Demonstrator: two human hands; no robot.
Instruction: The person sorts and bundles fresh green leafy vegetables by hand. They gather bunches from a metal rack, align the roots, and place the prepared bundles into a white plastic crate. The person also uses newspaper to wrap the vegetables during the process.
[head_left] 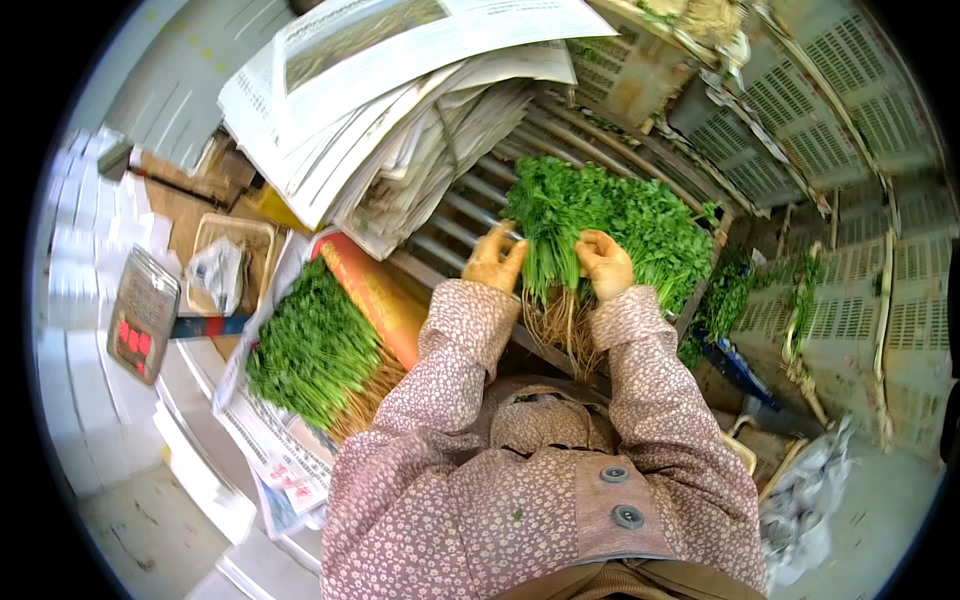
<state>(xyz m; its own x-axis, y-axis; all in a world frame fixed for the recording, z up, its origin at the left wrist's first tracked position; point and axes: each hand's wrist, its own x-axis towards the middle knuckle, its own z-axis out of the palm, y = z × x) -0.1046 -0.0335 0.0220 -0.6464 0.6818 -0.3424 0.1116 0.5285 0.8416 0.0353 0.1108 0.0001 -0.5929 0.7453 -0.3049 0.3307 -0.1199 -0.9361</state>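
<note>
Flanks the rooted green bunch (548,205), lying on the slatted rack (450,222), with left hand (492,261) loosely unclenched beside the stems (546,268) and right hand (606,266) curled against their other side, in a pinch or mere touch impossible to tell apart.

Greens (650,225) on slatted rack (450,216) btwn 2nd pile (312,345) L & crates (850,290) R, newspapers (400,110) behind L.

At the slatted rack (470,212), we hold our left hand (493,258) and right hand (604,265) at either side of a rooted herb bunch (553,245). Stacked newspapers (385,150) overlap the rack's far-left end; left of the rack, more rooted herbs (315,345) lie.
</note>
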